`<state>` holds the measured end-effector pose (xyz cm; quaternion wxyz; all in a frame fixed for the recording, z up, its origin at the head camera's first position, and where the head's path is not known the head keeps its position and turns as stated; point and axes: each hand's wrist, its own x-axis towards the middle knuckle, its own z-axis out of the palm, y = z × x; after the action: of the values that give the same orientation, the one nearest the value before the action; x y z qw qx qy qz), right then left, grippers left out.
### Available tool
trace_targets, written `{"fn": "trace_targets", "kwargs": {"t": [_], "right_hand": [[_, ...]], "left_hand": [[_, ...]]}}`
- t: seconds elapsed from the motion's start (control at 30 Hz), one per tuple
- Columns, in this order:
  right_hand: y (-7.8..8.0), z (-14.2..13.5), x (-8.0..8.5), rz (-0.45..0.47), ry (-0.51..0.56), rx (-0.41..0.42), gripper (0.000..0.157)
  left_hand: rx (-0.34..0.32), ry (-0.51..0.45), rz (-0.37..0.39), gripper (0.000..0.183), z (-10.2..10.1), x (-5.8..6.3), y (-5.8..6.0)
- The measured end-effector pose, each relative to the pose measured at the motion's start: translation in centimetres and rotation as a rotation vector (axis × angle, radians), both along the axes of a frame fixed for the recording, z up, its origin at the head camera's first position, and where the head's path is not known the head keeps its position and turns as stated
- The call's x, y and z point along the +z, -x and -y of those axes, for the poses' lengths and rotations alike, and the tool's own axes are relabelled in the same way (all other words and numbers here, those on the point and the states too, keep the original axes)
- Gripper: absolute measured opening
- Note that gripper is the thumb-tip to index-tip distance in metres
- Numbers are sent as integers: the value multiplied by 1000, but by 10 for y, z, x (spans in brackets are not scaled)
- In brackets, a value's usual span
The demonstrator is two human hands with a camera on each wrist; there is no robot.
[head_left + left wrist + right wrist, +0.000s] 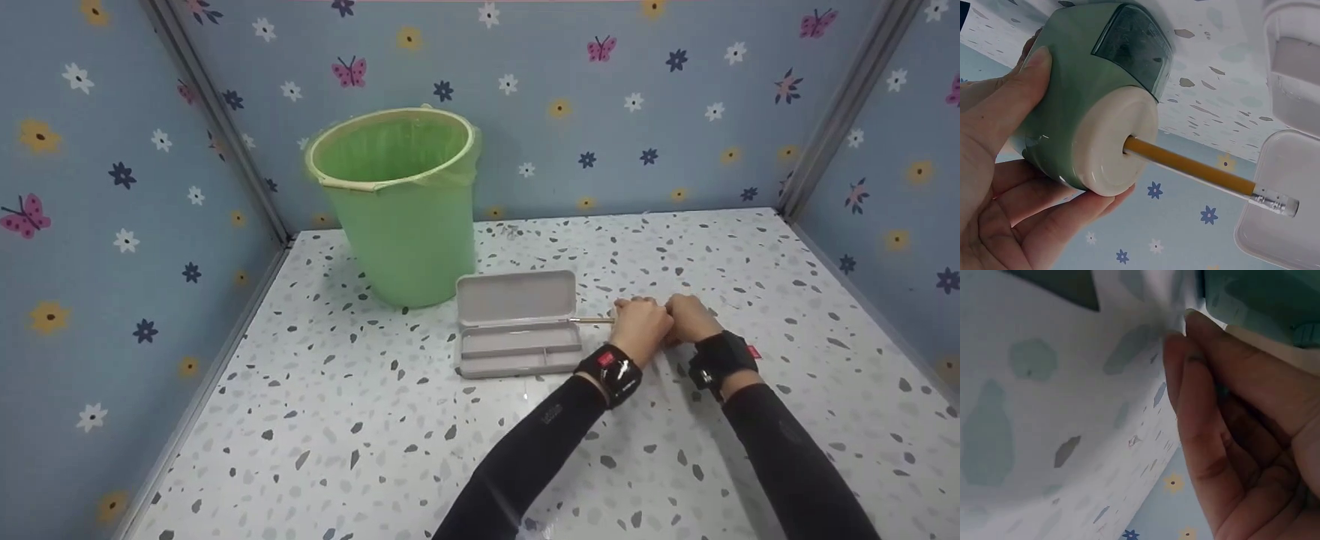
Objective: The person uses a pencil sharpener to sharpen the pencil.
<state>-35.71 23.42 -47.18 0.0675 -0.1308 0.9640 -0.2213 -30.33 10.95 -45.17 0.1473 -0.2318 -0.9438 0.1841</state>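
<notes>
My left hand grips a green pencil sharpener, thumb on one side and fingers beneath its cream front. A yellow pencil sticks out of the front hole, its metal-banded eraser end outward. In the head view the pencil points left toward an open pencil case, while the hands hide the sharpener. Close on the right, my right hand is at the sharpener's other end. Its curled fingers and thumb pinch what looks like the crank handle; only a bit of green shows between them.
A tall green bin with a liner stands behind and left of the pencil case. Flowered blue panels enclose the speckled white table at the back and sides.
</notes>
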Motion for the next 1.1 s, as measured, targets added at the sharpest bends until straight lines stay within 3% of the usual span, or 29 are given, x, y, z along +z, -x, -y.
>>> {"fn": "trace_targets", "kwargs": {"t": [0.37,0.73,0.97,1.1], "right_hand": [[-20,-4,3,130,43,-7,11],[-40,-6,18,56,106,36,10],[-48,-3,30,-41,92,46,11],[-50,-1,37,-89,101,49,8]], "left_hand": [[31,-3,57,23,-3,0,-1],[56,44,34,29,-3,1,-3],[74,-32,21,31,-5,2,-2],[88,-25,23,31,-5,1,-2]]}}
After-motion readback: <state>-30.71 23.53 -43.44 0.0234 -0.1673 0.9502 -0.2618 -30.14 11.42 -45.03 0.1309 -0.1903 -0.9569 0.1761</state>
